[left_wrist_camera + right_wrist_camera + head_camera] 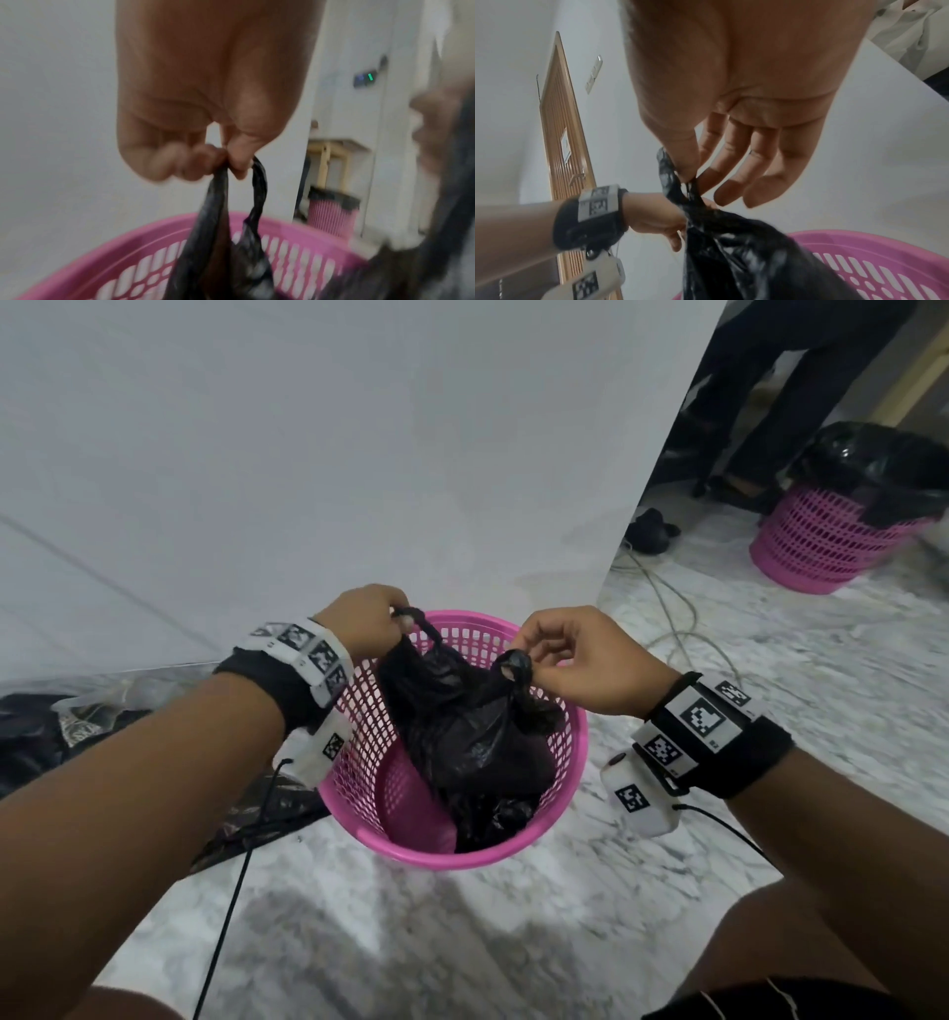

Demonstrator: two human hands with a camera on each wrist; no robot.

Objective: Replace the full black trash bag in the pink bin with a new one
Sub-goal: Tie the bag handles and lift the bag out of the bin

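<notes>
A plain white wall (pixel 318 454) fills the upper left of the head view. Below it lies a grey-veined white marble floor (pixel 411 932), with pale cables (pixel 672 608) trailing at right. The right wrist view shows a slatted brown wooden door (pixel 559 142) at left.

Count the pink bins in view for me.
2. One pink bin sits between the hands, holding the black trash bag; a second pink bin, bag-lined, stands far right.
</notes>
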